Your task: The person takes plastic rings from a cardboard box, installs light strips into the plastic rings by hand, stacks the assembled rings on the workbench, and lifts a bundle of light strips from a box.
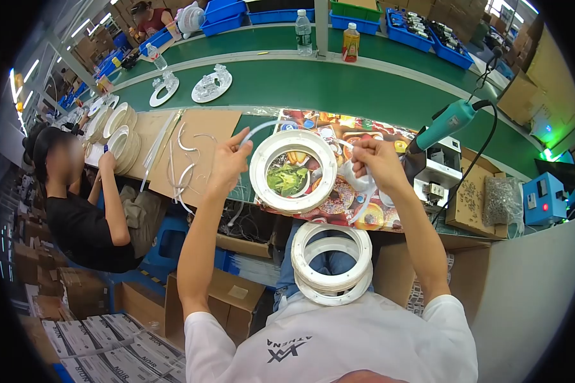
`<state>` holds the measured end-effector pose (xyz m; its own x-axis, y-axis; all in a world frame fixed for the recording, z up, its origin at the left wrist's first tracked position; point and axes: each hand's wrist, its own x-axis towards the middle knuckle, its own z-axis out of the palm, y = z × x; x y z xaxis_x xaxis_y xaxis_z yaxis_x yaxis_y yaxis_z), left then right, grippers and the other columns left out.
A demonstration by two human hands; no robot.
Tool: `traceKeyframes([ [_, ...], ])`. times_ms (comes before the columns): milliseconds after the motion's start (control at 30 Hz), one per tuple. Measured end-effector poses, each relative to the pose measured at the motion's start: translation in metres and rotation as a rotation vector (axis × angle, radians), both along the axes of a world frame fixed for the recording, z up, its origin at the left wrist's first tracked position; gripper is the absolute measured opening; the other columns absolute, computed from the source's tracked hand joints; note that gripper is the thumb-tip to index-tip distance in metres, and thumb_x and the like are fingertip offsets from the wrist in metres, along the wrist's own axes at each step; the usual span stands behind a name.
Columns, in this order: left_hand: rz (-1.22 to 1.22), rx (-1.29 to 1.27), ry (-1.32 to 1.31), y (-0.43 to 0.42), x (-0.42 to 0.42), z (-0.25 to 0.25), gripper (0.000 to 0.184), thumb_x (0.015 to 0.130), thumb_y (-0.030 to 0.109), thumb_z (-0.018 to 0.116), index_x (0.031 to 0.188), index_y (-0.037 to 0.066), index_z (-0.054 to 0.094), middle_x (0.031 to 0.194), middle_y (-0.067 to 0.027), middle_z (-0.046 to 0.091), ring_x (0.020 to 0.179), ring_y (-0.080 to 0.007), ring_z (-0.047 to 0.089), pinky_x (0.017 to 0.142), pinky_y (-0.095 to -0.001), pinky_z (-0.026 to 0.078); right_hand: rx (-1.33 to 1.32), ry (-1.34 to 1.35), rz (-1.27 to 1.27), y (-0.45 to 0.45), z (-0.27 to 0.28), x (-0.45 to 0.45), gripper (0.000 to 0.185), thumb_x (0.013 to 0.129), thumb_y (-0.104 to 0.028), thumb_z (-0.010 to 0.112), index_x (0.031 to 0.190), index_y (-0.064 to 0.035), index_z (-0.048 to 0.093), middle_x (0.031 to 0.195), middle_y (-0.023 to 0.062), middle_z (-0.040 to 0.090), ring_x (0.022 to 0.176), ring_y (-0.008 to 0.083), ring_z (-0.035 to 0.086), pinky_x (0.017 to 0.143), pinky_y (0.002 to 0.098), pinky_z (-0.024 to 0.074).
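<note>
A white ring (257, 169) lies on the colourful printed mat (338, 205) in front of me. Left of it, my left hand (231, 159) is closed on one end of a thin pale strip (259, 127) that curves over the ring's upper left. On the ring's right side, my right hand (378, 165) pinches a white strip end (345, 144); whether it is the same strip cannot be made out. Below that hand, crumpled translucent material (359, 182) rests on the mat. More white rings (301, 255) are stacked at my lap.
A teal tool (450, 124) hangs at the right, beside a white device (442, 167) and a cardboard box of small parts (471, 191). Loose strips lie on cardboard (214, 121) at the left. A co-worker (86, 198) sits farther left near stacked rings (122, 145).
</note>
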<state>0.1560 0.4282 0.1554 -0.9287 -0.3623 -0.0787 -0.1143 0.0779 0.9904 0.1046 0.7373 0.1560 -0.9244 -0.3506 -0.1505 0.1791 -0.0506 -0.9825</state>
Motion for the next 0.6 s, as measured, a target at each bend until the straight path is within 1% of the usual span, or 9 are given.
traceKeyframes([
  [67,-0.055,0.193,-0.003,0.000,-0.004,-0.013,0.037,0.087,0.009,0.061,0.122,-0.001,0.056,0.066,-0.0005,0.052,0.046,-0.0039,0.036,0.040,-0.0205,0.030,-0.010,-0.044,-0.083,-0.003,0.003,-0.009,0.019,0.087,-0.008,0.058,0.099,0.0075,0.060,0.071,0.0063,0.060,0.059,0.0127,0.059,0.053,0.0246,0.0501],
  [133,-0.087,0.270,-0.017,-0.009,-0.012,-0.026,0.039,0.087,0.007,0.061,0.124,-0.002,0.054,0.066,-0.0020,0.053,0.046,-0.0042,0.037,0.040,-0.0204,0.031,0.068,-0.030,0.019,-0.004,-0.011,-0.023,0.018,0.084,-0.005,0.059,0.096,0.0074,0.062,0.071,0.0076,0.062,0.060,0.0139,0.059,0.055,0.0250,0.0487],
  [167,-0.111,0.350,-0.031,-0.012,-0.015,-0.030,0.041,0.087,0.006,0.061,0.126,-0.002,0.052,0.067,-0.0035,0.054,0.045,-0.0046,0.038,0.040,-0.0203,0.032,0.118,0.123,-0.057,-0.013,-0.023,-0.028,0.019,0.080,-0.004,0.060,0.094,0.0076,0.064,0.072,0.0098,0.065,0.061,0.0123,0.058,0.055,0.0237,0.0457],
  [300,-0.033,0.261,-0.053,-0.013,-0.019,-0.042,0.040,0.088,0.004,0.056,0.127,-0.003,0.051,0.068,-0.0042,0.055,0.045,-0.0053,0.041,0.041,-0.0208,0.034,0.196,0.076,-0.144,-0.025,-0.023,-0.030,0.023,0.077,-0.003,0.060,0.095,0.0096,0.066,0.071,0.0104,0.066,0.058,0.0079,0.056,0.050,0.0217,0.0421],
  [400,0.017,0.016,-0.011,-0.006,-0.015,-0.041,0.041,0.087,0.004,0.054,0.127,-0.001,0.052,0.063,-0.0021,0.054,0.045,-0.0064,0.043,0.041,-0.0227,0.036,0.229,0.147,-0.099,-0.027,-0.045,-0.040,0.023,0.076,-0.002,0.060,0.095,0.0092,0.066,0.070,0.0098,0.066,0.054,0.0080,0.055,0.048,0.0218,0.0413],
  [467,0.012,-0.253,0.008,-0.004,-0.012,-0.038,0.036,0.086,0.008,0.053,0.122,0.001,0.058,0.064,-0.0068,0.058,0.049,-0.0082,0.047,0.046,-0.0267,0.040,0.250,0.171,-0.115,-0.029,-0.055,-0.042,0.024,0.076,-0.002,0.060,0.095,0.0094,0.066,0.069,0.0096,0.066,0.053,0.0080,0.055,0.048,0.0221,0.0408],
  [500,0.015,-0.249,0.005,-0.006,-0.013,-0.041,0.036,0.086,0.008,0.053,0.122,0.001,0.058,0.064,-0.0068,0.058,0.049,-0.0082,0.047,0.046,-0.0267,0.040,0.269,0.200,-0.135,-0.029,-0.060,-0.043,0.024,0.075,-0.002,0.060,0.096,0.0096,0.066,0.069,0.0094,0.065,0.053,0.0081,0.054,0.048,0.0223,0.0403],
  [567,-0.002,-0.806,0.105,-0.009,-0.015,-0.046,0.032,0.081,0.007,0.053,0.111,0.000,0.064,0.063,-0.0177,0.059,0.049,-0.0201,0.055,0.049,-0.0339,0.043,0.302,0.239,-0.117,-0.028,-0.063,-0.043,0.025,0.075,-0.003,0.060,0.096,0.0097,0.066,0.068,0.0091,0.065,0.053,0.0084,0.054,0.048,0.0228,0.0405],
  [600,0.001,-0.805,0.104,-0.009,-0.016,-0.049,0.032,0.081,0.007,0.053,0.111,0.000,0.064,0.063,-0.0177,0.059,0.049,-0.0201,0.055,0.049,-0.0339,0.043,0.332,0.281,-0.102,-0.029,-0.064,-0.043,0.025,0.076,-0.003,0.060,0.096,0.0098,0.066,0.067,0.0087,0.065,0.053,0.0086,0.054,0.048,0.0233,0.0407],
])
